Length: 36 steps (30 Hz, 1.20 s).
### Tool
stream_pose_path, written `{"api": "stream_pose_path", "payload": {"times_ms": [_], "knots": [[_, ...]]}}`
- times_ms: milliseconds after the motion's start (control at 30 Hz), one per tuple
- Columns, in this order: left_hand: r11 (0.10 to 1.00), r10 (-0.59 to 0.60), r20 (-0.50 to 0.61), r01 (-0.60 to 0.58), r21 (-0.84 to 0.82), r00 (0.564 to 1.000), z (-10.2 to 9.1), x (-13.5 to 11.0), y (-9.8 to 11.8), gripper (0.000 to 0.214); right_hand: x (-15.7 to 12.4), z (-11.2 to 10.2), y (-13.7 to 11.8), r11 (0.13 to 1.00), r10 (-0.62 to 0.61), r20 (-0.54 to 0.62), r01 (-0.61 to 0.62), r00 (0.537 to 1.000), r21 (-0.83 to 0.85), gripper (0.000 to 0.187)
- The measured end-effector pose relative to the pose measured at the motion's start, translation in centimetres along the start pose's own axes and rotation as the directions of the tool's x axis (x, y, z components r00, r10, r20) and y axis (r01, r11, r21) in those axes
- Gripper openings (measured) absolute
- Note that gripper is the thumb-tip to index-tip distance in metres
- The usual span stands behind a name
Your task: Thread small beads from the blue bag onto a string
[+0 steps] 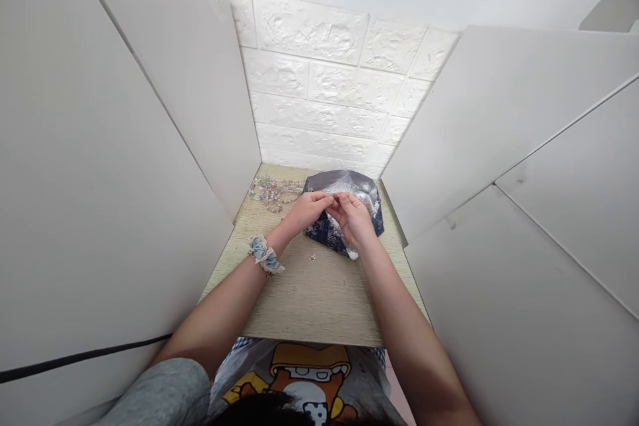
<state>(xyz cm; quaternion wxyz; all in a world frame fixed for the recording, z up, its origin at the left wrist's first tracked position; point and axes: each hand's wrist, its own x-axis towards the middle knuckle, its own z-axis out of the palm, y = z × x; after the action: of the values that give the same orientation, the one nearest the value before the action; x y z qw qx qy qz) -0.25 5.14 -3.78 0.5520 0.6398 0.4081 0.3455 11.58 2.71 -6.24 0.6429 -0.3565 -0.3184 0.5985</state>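
Observation:
My left hand [310, 206] and my right hand [351, 214] meet fingertip to fingertip over a dark blue patterned bag [319, 231] with a silvery lining. Both are closed in a pinch, and whatever sits between the fingertips is too small to make out. The bag's mouth faces up, with clear plastic showing inside it. To the left of the bag lies a heap of multicoloured bead strands [272, 192]. A tiny shiny piece [313, 257] rests on the table just in front of the bag.
The narrow wooden table [309, 306] ends at a white brick-patterned wall [329, 80]. White panels close in on the left [174, 66] and right [479, 113]. A black cable [84, 357] runs along the lower left. A pale blue scrunchie [265, 255] circles my left wrist.

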Motion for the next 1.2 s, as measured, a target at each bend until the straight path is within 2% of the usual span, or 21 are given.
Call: {"api": "stream_pose_path", "payload": {"times_ms": [933, 1200], "knots": [[0.998, 0.012, 0.009, -0.013, 0.059, 1.000, -0.2, 0.1, -0.4, 0.025, 0.0, 0.0, 0.0, 0.999, 0.019, 0.018, -0.018, 1.000, -0.042, 0.027], [0.994, 0.024, 0.033, -0.027, 0.103, 0.999, -0.6, 0.4, -1.0, 0.031, 0.0, -0.3, -0.4, 0.988, 0.038, 0.021, -0.034, 0.999, -0.151, 0.030]]}}
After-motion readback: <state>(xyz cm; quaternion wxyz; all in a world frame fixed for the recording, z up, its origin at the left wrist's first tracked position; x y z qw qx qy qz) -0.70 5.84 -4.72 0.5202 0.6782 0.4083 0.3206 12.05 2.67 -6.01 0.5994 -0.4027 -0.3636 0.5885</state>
